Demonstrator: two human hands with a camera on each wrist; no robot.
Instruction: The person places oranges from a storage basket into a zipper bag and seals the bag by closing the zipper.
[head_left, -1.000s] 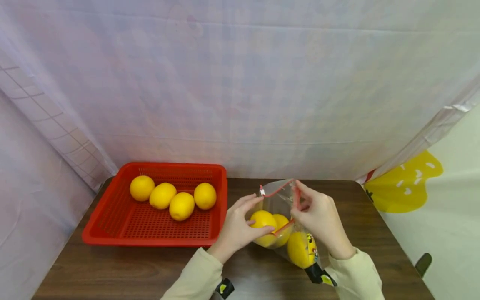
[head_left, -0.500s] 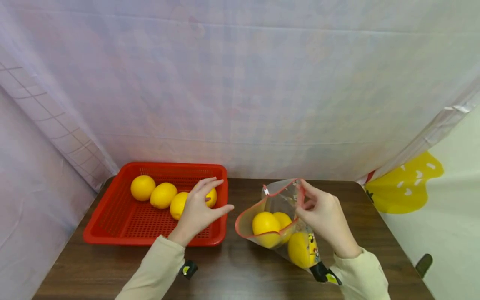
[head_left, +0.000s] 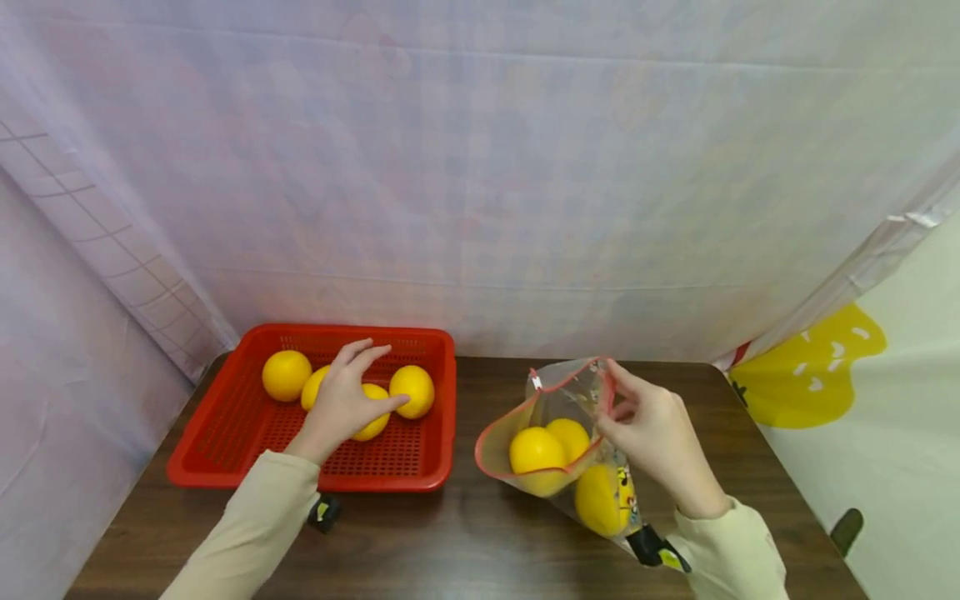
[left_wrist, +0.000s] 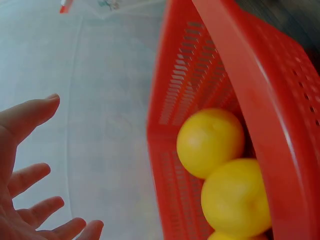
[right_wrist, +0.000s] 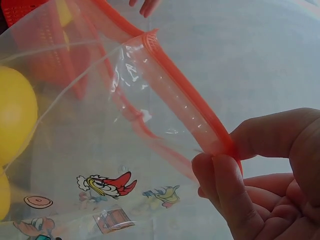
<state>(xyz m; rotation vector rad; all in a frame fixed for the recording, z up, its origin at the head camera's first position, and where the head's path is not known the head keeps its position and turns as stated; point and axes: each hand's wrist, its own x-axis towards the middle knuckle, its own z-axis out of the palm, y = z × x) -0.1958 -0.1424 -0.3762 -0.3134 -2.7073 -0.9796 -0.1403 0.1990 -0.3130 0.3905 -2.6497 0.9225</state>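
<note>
My left hand [head_left: 343, 410] is over the red basket [head_left: 187, 467], its thumb and fingers spread and holding nothing. Under and beside it lie several round lemon-yellow fruits, such as the right-hand fruit [head_left: 412, 392] near the thumb tip. Part of the fruit [head_left: 315, 386] behind the hand is hidden. In the left wrist view the fingers [left_wrist: 35, 212] are apart from the fruit [left_wrist: 210, 143]. My right hand [head_left: 651, 433] pinches the red-edged rim of a clear zip bag [right_wrist: 150, 165] between thumb and fingers. The bag's mouth gapes, and three yellow fruits [head_left: 537, 451] show inside.
A dark wooden table [head_left: 480, 550] carries the basket on the left and the bag on the right. Pale patterned curtain [head_left: 480, 183] hangs behind it. A white zip slider [head_left: 536, 380] sits on the bag's rim. Wrist straps [head_left: 324, 513] are on both arms.
My left hand has let go of the bag's rim and moved left over the basket. The bag's mouth has spread wider at the left. The right hand keeps its pinch, shifting slightly right.
</note>
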